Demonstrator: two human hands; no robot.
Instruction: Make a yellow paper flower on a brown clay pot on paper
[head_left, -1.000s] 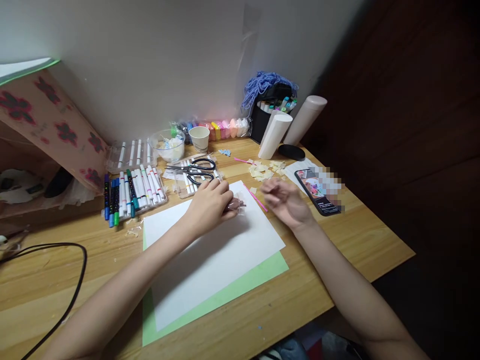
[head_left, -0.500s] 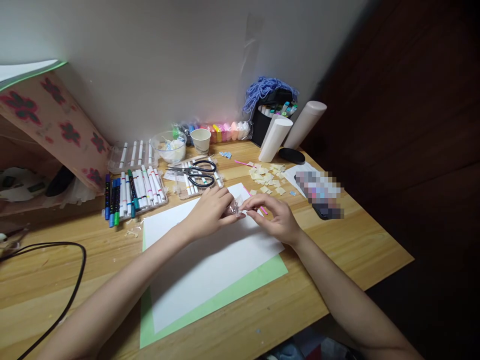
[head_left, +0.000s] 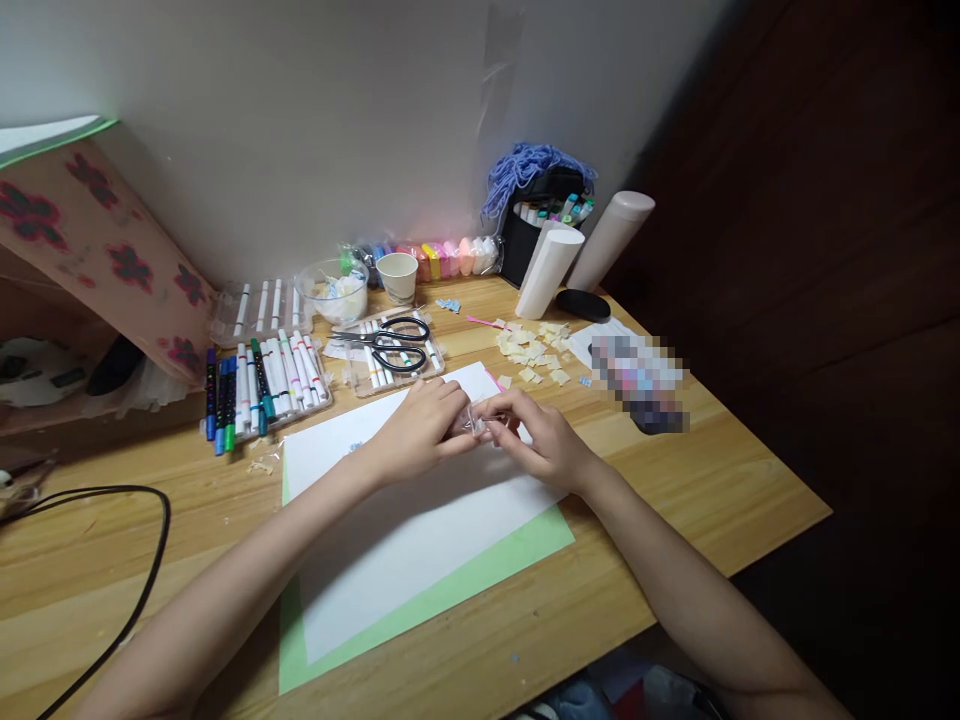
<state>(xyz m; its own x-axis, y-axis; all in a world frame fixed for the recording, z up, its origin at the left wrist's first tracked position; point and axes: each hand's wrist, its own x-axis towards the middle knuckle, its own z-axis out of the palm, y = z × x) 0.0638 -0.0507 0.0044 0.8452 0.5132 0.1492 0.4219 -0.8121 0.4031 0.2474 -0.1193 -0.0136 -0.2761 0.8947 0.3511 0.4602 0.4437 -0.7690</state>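
My left hand [head_left: 421, 428] is closed round a small, crinkled clear plastic bag [head_left: 472, 421] above the white paper [head_left: 390, 575]. At the bag's right side, my right hand [head_left: 541, 440] pinches with thumb and forefinger. Its fingertips touch the bag, and whatever is inside is too small to make out. Under the white sheet lies a green sheet [head_left: 551, 535], its edge showing at the front. Small blue bits [head_left: 355, 447] rest on the paper beside my left wrist. Behind my right hand is a scatter of pale yellow paper squares [head_left: 529, 345].
Black-handled scissors [head_left: 401, 345] lie on a marker case behind my hands. Loose markers [head_left: 281, 380] are at left, near a clear bowl [head_left: 337, 300] and a paper cup [head_left: 397, 278]. White bottles [head_left: 551, 272] stand at the back right. A black cable [head_left: 161, 540] curves at left.
My right hand has shifted slightly left, its fingertips now closer in against the plastic bag. Blue bits on the paper near my left wrist now show. The view has tilted a little.
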